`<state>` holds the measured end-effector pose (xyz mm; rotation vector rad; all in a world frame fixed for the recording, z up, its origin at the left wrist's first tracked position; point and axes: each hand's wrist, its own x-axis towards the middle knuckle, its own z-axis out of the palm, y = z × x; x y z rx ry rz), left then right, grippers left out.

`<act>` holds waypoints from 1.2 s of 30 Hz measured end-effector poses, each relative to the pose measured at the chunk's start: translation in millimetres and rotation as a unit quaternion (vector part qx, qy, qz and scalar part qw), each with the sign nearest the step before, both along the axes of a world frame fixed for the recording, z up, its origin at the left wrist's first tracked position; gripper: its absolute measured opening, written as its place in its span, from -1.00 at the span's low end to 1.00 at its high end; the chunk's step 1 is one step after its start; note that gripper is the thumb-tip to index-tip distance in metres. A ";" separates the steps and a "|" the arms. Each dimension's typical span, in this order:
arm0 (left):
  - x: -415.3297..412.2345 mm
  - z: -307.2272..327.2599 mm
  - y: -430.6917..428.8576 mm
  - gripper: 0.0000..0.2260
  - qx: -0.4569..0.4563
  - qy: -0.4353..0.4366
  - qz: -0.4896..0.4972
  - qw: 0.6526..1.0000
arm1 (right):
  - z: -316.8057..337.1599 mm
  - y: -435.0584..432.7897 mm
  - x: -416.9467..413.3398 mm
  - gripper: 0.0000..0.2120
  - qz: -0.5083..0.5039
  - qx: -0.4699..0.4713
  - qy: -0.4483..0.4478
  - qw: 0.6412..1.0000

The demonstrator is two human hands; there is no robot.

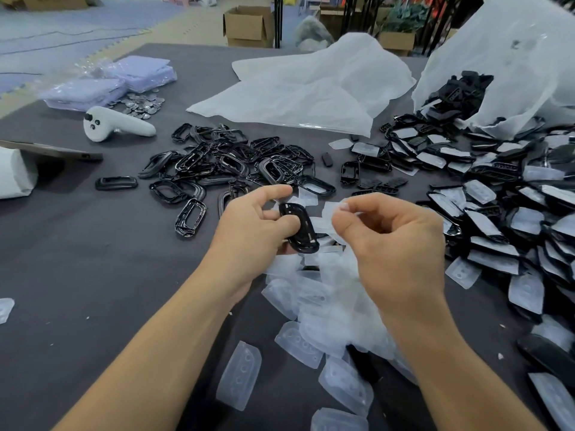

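Nearest the lens: a loose heap of clear liners (326, 306) on the grey counter (93, 259), between my two forearms.

Left hand (255, 225): fingers (273, 191) curled round a black frame (300, 228), thumb across its left rim, forefinger arched above its far end. The frame is held just above the liner heap, clear of the counter.

Right hand (392, 241): fingers (367, 203) closed narrow, thumb and forefinger pinching a small translucent film (334, 208).

Key relation: the frame's long axis runs from far-left to near-right, roughly away from me with a slight tilt. The film lies just to the right of the frame's far end, so the pinch sits level with that end and beside it, not over the frame. I cannot tell whether the film is attached to the frame or already free; the edge is blurred.

Judgement: the step in hand is stripping film from the frame. If it is attached, the pull should go rightward, across the long axis, while the left hand holds firm. The right hand is nearer the covered stock (497, 219); the left is nearer the pile of bare frames (224, 160), so the stripped frame would go left.
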<state>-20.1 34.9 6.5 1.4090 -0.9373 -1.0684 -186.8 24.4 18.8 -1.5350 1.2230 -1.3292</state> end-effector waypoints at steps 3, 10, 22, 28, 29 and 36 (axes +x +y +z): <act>-6.0 1.0 2.1 -0.69 -0.002 -0.018 -0.027 0.999 | 4.2 -0.6 -0.5 -0.92 0.062 0.034 -0.074 0.995; -10.5 2.6 4.3 -0.72 -0.004 -0.010 -0.063 0.998 | 4.9 -5.3 -4.0 -0.69 0.111 0.148 -0.086 0.979; -4.4 -1.8 3.2 -0.73 -0.003 -0.083 -0.043 0.996 | 12.6 -11.6 -17.9 -0.65 0.234 0.110 0.015 0.966; -6.0 1.2 5.9 -0.76 -0.030 -0.198 -0.100 0.975 | 11.2 -3.4 -15.0 -0.65 0.219 0.069 0.123 0.966; -5.9 2.1 6.1 -0.73 -0.035 -0.201 -0.106 0.973 | 8.9 -1.7 -13.1 -0.68 0.184 0.049 0.132 0.973; -6.0 8.0 9.8 -0.65 -0.035 -0.138 -0.129 0.981 | 0.4 6.2 -3.6 -0.81 0.075 -0.078 0.191 0.976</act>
